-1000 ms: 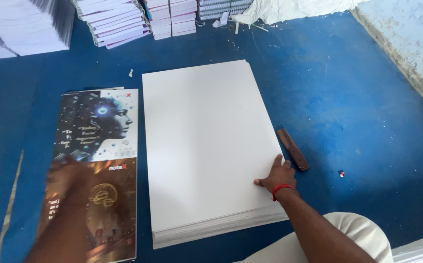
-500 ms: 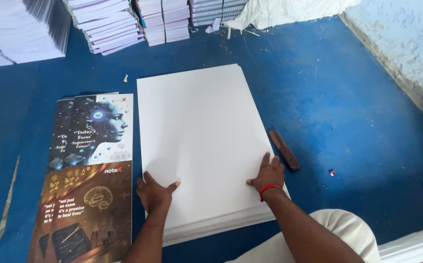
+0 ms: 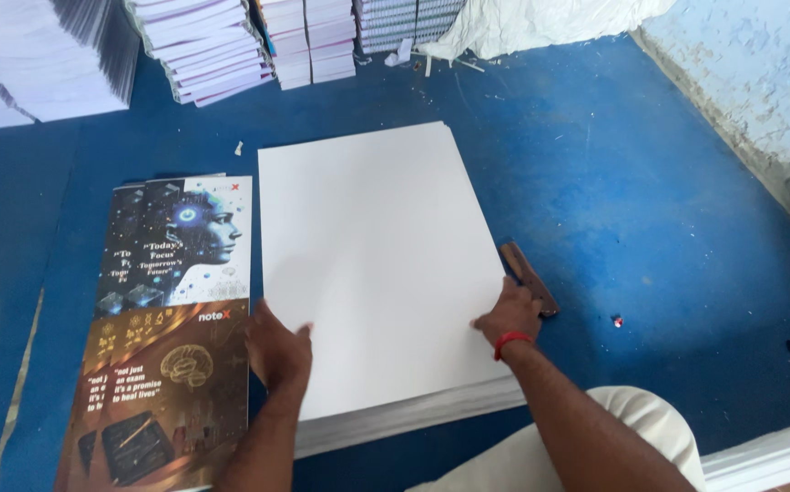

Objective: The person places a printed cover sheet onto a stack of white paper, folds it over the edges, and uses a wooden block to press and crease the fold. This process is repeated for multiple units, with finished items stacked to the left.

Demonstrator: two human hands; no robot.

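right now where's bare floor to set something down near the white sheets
Open blue floor lies right of the white sheet stack, past the brown wooden tool. Left is crowded: printed covers lie close alongside. Behind, paper stacks line the back.

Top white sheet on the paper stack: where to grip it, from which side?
Probably the near corners. The paper stack lies flat on the blue floor, so only the sheet's edges can be pinched. The left hand and right hand rest at the near left and right edges; peel up from there. On the right, the brown wooden stick lies close alongside.
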